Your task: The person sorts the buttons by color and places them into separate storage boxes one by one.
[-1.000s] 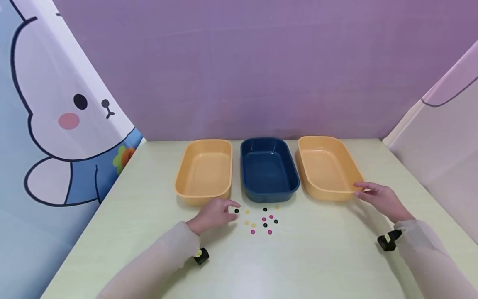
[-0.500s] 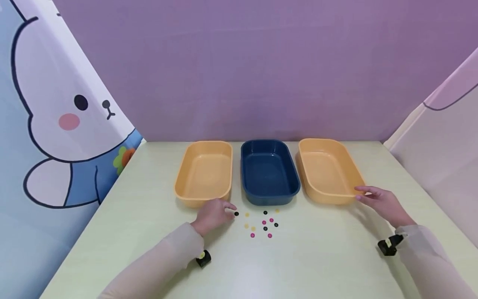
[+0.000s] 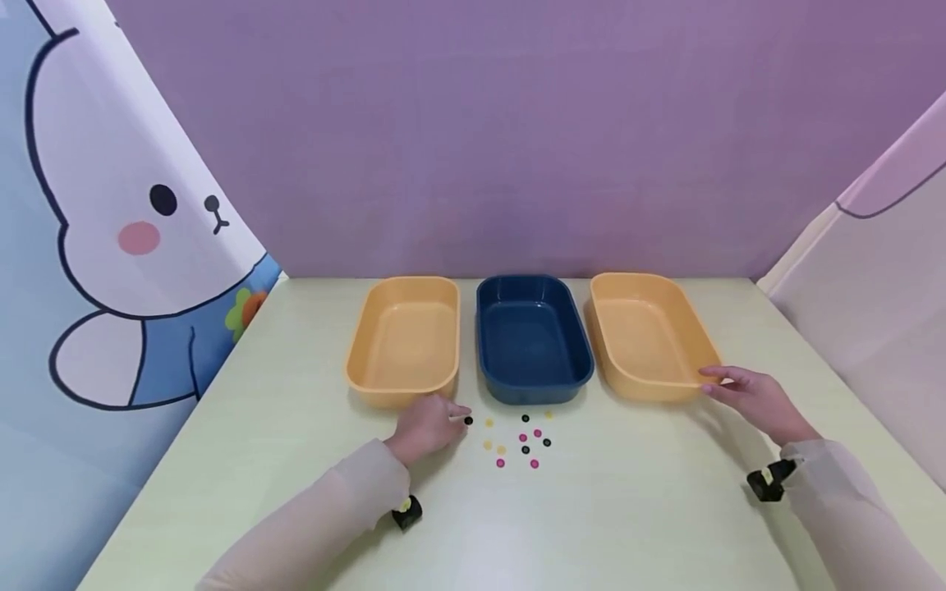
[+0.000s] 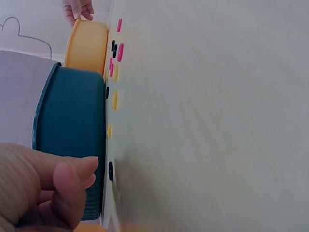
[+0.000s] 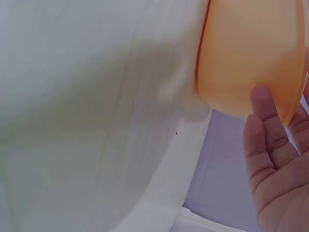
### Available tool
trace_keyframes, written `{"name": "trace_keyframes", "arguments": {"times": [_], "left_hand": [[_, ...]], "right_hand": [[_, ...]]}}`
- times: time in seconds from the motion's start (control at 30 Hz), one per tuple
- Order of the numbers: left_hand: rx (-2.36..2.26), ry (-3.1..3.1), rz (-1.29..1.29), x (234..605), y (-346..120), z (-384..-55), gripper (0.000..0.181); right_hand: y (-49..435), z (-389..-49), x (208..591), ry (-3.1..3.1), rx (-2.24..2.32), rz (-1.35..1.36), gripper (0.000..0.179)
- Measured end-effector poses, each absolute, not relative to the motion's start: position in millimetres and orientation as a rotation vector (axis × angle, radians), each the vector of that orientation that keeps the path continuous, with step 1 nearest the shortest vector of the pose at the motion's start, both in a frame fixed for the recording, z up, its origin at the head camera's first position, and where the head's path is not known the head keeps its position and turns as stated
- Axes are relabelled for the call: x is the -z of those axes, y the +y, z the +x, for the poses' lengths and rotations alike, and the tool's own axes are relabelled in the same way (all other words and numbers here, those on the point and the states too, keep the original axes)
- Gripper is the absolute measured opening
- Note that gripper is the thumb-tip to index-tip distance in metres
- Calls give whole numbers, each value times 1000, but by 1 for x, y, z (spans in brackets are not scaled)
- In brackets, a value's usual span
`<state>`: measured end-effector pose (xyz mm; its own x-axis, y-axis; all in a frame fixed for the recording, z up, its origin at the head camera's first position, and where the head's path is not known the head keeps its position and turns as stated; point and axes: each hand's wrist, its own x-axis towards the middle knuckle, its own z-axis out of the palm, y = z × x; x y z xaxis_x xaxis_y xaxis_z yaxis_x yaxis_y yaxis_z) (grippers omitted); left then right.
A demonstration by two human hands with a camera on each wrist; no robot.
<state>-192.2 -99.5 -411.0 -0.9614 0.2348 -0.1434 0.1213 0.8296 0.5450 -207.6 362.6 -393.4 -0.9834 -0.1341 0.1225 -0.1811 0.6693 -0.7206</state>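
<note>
My left hand point(image 3: 429, 425) reaches down in front of the left yellow tray, index finger and thumb right at a small black button point(image 3: 469, 421). In the left wrist view that button lies on the table just beyond the fingertips point(image 4: 91, 164), with nothing seen between thumb and index. My right hand point(image 3: 761, 402) holds the near right corner of the right yellow tray point(image 3: 660, 392), its fingers on both sides of the rim in the right wrist view. Several yellow point(image 3: 489, 423), pink point(image 3: 534, 464) and black point(image 3: 525, 450) buttons lie scattered between the hands.
A dark blue tray point(image 3: 535, 394) stands between the left yellow tray point(image 3: 402, 398) and the right one, all in a row at the back. Purple cloth point(image 3: 517, 148) hangs behind the pale table point(image 3: 562, 533); printed cloths flank both sides.
My left hand has moved slightly right to the leftmost black button, and its thumb and index finger have come closer together. The right hand stays at the tray's corner.
</note>
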Motion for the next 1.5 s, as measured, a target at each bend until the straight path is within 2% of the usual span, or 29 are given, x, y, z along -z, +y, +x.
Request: {"name": "trace_keyframes", "arguments": {"times": [0.1, 0.2, 0.27, 0.4, 0.5, 0.77, 1.03, 1.33, 1.5], "left_hand": [[-801, 2744, 269, 412, -100, -190, 27], [-761, 2732, 280, 411, -102, -187, 15], [-730, 2736, 303, 410, -105, -186, 20], [-735, 2724, 341, 407, -109, -185, 17], [-761, 2751, 346, 405, -109, -187, 29], [-598, 2862, 394, 404, -100, -191, 20], [-524, 2867, 416, 406, -98, -192, 19], [-450, 2898, 410, 404, -95, -191, 12], [-399, 2905, 454, 402, -93, -191, 9]], "right_hand": [[362, -208, 395, -2814, -1229, 279, 34], [361, -210, 397, -2788, -1248, 316, 31], [360, -210, 399, -2782, -1263, 330, 30], [361, -207, 398, -2794, -1247, 311, 29], [362, -205, 395, -2787, -1266, 299, 28], [363, -205, 393, -2788, -1282, 290, 34], [362, -204, 392, -2787, -1295, 272, 26], [361, -205, 394, -2774, -1281, 293, 27], [361, -205, 394, -2796, -1266, 278, 32]]}}
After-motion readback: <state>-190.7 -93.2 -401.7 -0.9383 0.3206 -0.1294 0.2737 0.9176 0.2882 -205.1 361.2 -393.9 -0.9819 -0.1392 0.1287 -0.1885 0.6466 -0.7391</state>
